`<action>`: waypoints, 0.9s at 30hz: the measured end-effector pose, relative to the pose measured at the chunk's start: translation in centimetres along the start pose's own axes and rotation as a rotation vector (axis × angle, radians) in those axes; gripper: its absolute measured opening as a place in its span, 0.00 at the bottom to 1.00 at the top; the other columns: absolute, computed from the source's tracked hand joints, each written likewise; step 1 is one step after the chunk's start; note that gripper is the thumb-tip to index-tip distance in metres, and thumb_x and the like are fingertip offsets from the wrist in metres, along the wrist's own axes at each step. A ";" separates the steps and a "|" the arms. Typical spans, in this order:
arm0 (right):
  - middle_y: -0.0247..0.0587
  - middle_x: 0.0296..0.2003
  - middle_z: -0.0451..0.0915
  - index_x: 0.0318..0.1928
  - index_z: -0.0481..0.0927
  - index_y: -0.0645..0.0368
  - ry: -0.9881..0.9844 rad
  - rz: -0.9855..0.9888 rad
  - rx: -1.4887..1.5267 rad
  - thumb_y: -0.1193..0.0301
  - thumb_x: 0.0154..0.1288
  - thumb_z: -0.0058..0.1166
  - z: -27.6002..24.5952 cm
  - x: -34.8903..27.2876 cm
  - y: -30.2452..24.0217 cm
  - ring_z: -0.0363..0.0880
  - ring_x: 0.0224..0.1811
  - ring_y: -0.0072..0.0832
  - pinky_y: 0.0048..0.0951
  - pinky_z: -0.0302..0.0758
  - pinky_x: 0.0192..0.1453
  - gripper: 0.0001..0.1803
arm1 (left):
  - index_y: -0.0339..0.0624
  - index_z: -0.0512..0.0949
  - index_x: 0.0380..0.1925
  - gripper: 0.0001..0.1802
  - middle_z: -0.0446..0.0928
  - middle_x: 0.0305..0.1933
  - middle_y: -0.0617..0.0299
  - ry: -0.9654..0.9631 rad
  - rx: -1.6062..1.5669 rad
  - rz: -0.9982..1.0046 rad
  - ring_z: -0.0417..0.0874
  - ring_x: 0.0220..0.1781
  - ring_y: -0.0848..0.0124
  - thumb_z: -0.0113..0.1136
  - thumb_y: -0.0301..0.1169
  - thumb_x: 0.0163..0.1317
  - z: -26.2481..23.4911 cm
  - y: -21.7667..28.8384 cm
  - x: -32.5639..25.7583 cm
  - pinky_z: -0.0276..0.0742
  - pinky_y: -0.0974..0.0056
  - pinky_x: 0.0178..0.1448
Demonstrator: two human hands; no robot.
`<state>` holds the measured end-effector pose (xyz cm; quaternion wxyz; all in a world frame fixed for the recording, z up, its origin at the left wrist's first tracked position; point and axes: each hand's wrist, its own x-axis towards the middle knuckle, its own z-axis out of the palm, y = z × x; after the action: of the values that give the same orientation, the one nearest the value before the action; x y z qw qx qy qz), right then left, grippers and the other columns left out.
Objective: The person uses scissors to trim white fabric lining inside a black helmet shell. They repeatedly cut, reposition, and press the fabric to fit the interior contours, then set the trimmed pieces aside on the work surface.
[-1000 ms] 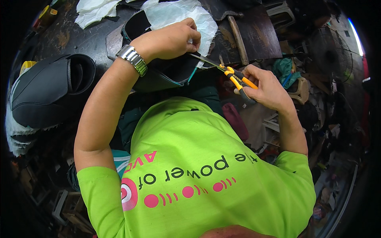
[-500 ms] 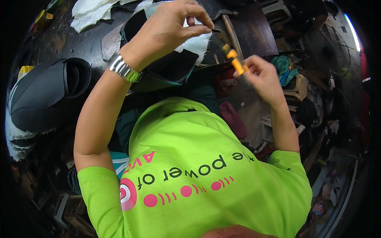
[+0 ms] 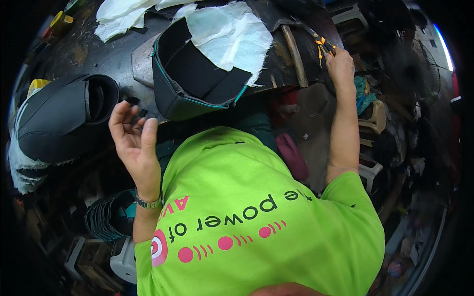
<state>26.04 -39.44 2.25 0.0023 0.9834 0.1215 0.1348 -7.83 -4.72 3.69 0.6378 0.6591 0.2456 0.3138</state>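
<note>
My left hand (image 3: 134, 150) is raised palm-up in front of the table, fingers apart. Beside its fingertips is a small black piece (image 3: 132, 100), blurred; I cannot tell whether the fingers touch it. At the table's right edge, my right hand (image 3: 339, 69) is closed on orange-handled pliers (image 3: 323, 43), whose two handles spread apart near the fingers. Between my hands a black boot upper (image 3: 190, 105) with teal edging stands with its opening upward. White fabric (image 3: 229, 37) lies across its far side. Just left of my left hand rests another black boot (image 3: 54, 121).
A hammer (image 3: 295, 56) with a wooden handle lies on the dark table (image 3: 116, 59), left of the pliers. More white cloth (image 3: 121, 17) sits at the back left. Stacked teal-edged pieces (image 3: 106, 217) and plastic stools (image 3: 371, 116) stand below table height. A fan (image 3: 419, 69) is at right.
My left hand has moved from above the boot upper down and left, its fingers now spread. My right hand has carried the pliers up and right to the table edge.
</note>
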 end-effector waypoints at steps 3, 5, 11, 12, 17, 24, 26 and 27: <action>0.61 0.43 0.85 0.44 0.87 0.65 -0.086 0.031 -0.012 0.61 0.66 0.61 0.3 0.8 -1.4 0.84 0.51 0.56 0.52 0.78 0.57 0.17 | 0.37 0.57 0.76 0.32 0.68 0.72 0.49 -0.060 -0.483 -0.286 0.72 0.73 0.63 0.55 0.28 0.76 -0.1 -1.6 -0.6 0.68 0.62 0.72; 0.56 0.41 0.86 0.43 0.87 0.63 -0.082 0.071 -0.016 0.60 0.65 0.64 -0.1 1.3 -1.8 0.85 0.48 0.54 0.50 0.79 0.55 0.17 | 0.37 0.52 0.78 0.33 0.70 0.71 0.49 -0.161 -0.633 -0.419 0.75 0.71 0.64 0.51 0.31 0.79 0.3 -1.7 -0.4 0.71 0.60 0.71; 0.52 0.39 0.86 0.51 0.87 0.56 0.053 -0.046 0.667 0.59 0.63 0.66 -0.9 -0.9 -4.7 0.85 0.47 0.50 0.47 0.79 0.54 0.20 | 0.38 0.62 0.74 0.27 0.78 0.51 0.59 -0.109 -0.673 -0.277 0.79 0.59 0.73 0.52 0.28 0.77 2.4 -2.3 4.6 0.71 0.69 0.67; 0.53 0.40 0.85 0.54 0.85 0.57 -0.094 -0.069 0.552 0.61 0.64 0.64 -0.5 -1.9 -5.5 0.85 0.47 0.51 0.48 0.79 0.54 0.21 | 0.38 0.62 0.74 0.28 0.79 0.50 0.59 -0.126 -0.555 -0.263 0.80 0.57 0.73 0.53 0.27 0.77 2.1 -2.4 6.1 0.73 0.69 0.66; 0.59 0.50 0.81 0.61 0.78 0.63 0.026 -0.183 0.271 0.69 0.65 0.54 1.9 -2.6 -8.6 0.81 0.52 0.57 0.53 0.77 0.58 0.24 | 0.38 0.60 0.74 0.30 0.84 0.50 0.55 -0.111 -0.231 0.100 0.83 0.53 0.74 0.55 0.25 0.76 2.7 -4.5 12.7 0.77 0.72 0.61; 0.32 0.26 0.73 0.75 0.69 0.54 -0.083 0.019 1.273 0.66 0.81 0.47 -5.5 -4.5 -10.9 0.68 0.21 0.16 0.19 0.69 0.26 0.26 | 0.38 0.59 0.75 0.31 0.84 0.56 0.51 -0.238 -0.266 0.097 0.82 0.58 0.74 0.58 0.26 0.76 2.0 -5.7 14.4 0.76 0.72 0.65; 0.29 0.26 0.72 0.78 0.64 0.52 -0.025 -0.154 1.454 0.67 0.83 0.44 -6.9 -8.0 -12.4 0.67 0.21 0.13 0.17 0.66 0.24 0.27 | 0.38 0.59 0.75 0.31 0.84 0.56 0.51 -0.262 -0.253 0.124 0.82 0.58 0.74 0.58 0.27 0.76 1.9 -5.9 14.2 0.76 0.72 0.65; 0.36 0.28 0.76 0.76 0.67 0.54 0.014 -0.395 1.236 0.68 0.81 0.49 -6.3 -8.9 -13.9 0.72 0.23 0.21 0.23 0.72 0.29 0.27 | 0.39 0.58 0.75 0.31 0.83 0.57 0.50 -0.272 -0.234 0.124 0.83 0.57 0.73 0.57 0.26 0.76 1.8 -6.0 14.2 0.79 0.72 0.63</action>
<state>12.77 -28.29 5.44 -0.5399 0.7617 0.3554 0.0436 3.57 4.71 -0.86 0.7170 0.6306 0.0780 0.2868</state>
